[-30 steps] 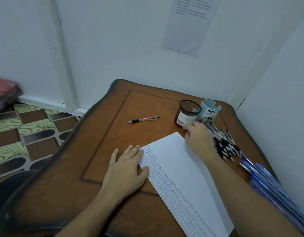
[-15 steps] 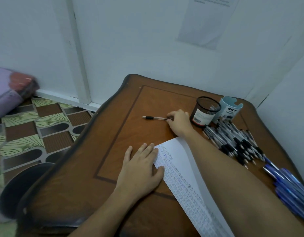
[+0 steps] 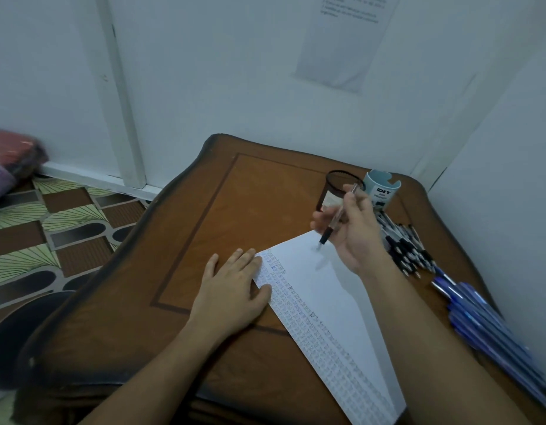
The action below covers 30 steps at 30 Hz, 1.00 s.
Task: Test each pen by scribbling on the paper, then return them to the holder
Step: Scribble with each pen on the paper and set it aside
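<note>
Pen (image 3: 335,217) hangs tip-down just above the paper (image 3: 324,289) near its far corner, our right hand (image 3: 356,237) with grip pinched round it, our left hand (image 3: 232,289) flat, pinning the sheet to the bench (image 3: 250,210), so we judge scribbling next, needing gentle lowering.

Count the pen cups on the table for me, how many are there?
2. The black mesh cup stands at the table's far right corner, partly behind the right hand holding a pen. The pale blue cup stands just to its right. No others show.
</note>
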### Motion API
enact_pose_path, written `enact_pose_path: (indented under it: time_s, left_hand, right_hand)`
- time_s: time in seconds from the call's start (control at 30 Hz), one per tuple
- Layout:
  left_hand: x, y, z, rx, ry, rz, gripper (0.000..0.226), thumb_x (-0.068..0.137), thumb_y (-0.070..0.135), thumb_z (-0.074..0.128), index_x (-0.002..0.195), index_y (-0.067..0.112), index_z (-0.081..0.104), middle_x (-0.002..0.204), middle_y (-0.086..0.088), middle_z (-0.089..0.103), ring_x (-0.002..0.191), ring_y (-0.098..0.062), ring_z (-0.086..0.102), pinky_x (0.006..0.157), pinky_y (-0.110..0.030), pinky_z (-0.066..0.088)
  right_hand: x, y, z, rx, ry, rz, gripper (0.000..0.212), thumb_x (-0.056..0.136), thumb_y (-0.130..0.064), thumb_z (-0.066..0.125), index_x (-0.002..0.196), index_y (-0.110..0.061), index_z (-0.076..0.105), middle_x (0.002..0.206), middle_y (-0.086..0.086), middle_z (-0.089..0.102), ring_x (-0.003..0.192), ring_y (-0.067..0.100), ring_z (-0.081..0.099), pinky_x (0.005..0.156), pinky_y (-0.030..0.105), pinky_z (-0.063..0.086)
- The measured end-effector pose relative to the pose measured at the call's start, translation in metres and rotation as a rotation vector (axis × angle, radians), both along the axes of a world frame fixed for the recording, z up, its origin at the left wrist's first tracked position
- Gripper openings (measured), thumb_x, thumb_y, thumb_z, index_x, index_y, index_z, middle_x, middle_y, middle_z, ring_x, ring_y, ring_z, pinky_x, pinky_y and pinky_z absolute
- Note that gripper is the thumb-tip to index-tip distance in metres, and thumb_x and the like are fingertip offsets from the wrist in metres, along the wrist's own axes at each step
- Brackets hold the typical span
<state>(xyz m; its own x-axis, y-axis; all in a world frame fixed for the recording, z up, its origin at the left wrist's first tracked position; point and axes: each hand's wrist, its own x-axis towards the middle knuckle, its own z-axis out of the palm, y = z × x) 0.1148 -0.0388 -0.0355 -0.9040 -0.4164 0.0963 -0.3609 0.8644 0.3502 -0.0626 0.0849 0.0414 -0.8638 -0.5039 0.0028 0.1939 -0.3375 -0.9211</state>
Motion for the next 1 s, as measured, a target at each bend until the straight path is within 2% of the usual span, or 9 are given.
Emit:
enact_pose_path:
  time_s: [0.07,0.17,0.37,0.47,0.57,0.67,0.77,0.9,1.0]
  left_hand:
    - [0.0,0.001,0.0,-0.002,0.003,0.003,0.09,0.072,0.064,0.002,0.15,0.031,0.032,0.161,0.015,0.021,0.148,-0.003,0.01,0.12,-0.041,-0.001]
    - [0.0,0.002,-0.001,0.007,0.023,0.006,0.089,0.073,0.065,0.005,0.149,0.031,0.036,0.16,0.014,0.024,0.148,-0.004,0.013,0.119,-0.041,0.0]
    - [-0.001,-0.001,-0.003,-0.002,0.009,-0.001,0.093,0.072,0.076,0.009,0.149,0.031,0.036,0.16,0.014,0.024,0.148,-0.005,0.013,0.12,-0.042,0.001]
    - [-0.002,-0.002,-0.004,-0.035,-0.027,-0.007,0.1,0.069,0.085,0.009,0.15,0.032,0.032,0.161,0.014,0.02,0.149,-0.005,0.011,0.12,-0.044,0.001]
    - [-0.002,-0.003,-0.004,-0.046,-0.044,-0.009,0.102,0.067,0.086,0.008,0.151,0.032,0.029,0.162,0.014,0.018,0.149,-0.005,0.009,0.121,-0.044,0.001]
    - [-0.002,-0.002,-0.004,-0.042,-0.045,-0.011,0.101,0.067,0.084,0.009,0.151,0.032,0.028,0.162,0.014,0.017,0.149,-0.006,0.008,0.12,-0.044,0.0]
    - [-0.002,-0.003,-0.004,-0.041,-0.064,-0.019,0.101,0.067,0.083,0.007,0.153,0.033,0.025,0.163,0.014,0.012,0.149,-0.005,0.004,0.12,-0.044,-0.003]
    - [-0.002,-0.004,-0.005,-0.041,-0.075,-0.029,0.1,0.068,0.082,0.006,0.153,0.033,0.023,0.163,0.014,0.009,0.15,-0.006,0.002,0.12,-0.044,-0.004]
    - [-0.003,-0.004,-0.005,-0.042,-0.078,-0.03,0.099,0.068,0.081,0.006,0.154,0.032,0.021,0.163,0.014,0.008,0.15,-0.006,0.001,0.12,-0.044,-0.005]
  right_hand:
    - [0.012,0.004,-0.005,0.018,0.004,0.008,0.026,0.108,-0.023,0.039,0.129,-0.038,0.046,0.061,0.002,0.05,0.049,0.014,0.048,0.049,0.028,0.047]
    - [0.021,0.006,-0.015,0.107,0.03,0.058,0.036,0.108,-0.02,0.038,0.135,-0.042,0.046,0.063,0.002,0.044,0.047,0.009,0.031,0.04,0.02,0.027]
    - [0.03,0.003,-0.019,0.168,0.01,0.088,0.015,0.107,-0.024,0.044,0.118,-0.03,0.052,0.058,0.002,0.034,0.043,0.009,0.025,0.038,0.016,0.019]
    - [0.027,0.002,-0.022,0.189,0.041,0.084,0.012,0.104,-0.022,0.05,0.115,-0.027,0.051,0.052,-0.001,0.03,0.04,0.009,0.024,0.038,0.017,0.019]
    - [0.021,-0.001,-0.025,0.151,-0.022,0.081,0.017,0.104,-0.015,0.048,0.113,-0.013,0.062,0.044,-0.001,0.032,0.036,0.01,0.03,0.036,0.018,0.027]
    - [0.014,-0.005,-0.03,0.119,-0.122,0.117,0.052,0.107,-0.038,0.033,0.094,-0.002,0.069,0.052,0.004,0.053,0.049,0.013,0.051,0.052,0.027,0.047]
    - [0.009,-0.005,-0.045,0.178,-0.052,0.106,0.072,0.099,-0.062,0.024,0.095,-0.007,0.07,0.058,0.006,0.053,0.051,0.013,0.047,0.054,0.027,0.036]
    - [0.013,-0.001,-0.062,0.213,0.112,0.159,0.047,0.089,-0.049,0.05,0.098,-0.005,0.064,0.073,0.011,0.07,0.06,0.016,0.06,0.046,0.024,0.038]
    - [0.014,-0.002,-0.067,0.243,0.199,0.193,0.029,0.082,-0.034,0.068,0.076,-0.012,0.051,0.054,0.007,0.056,0.044,0.015,0.044,0.04,0.02,0.031]
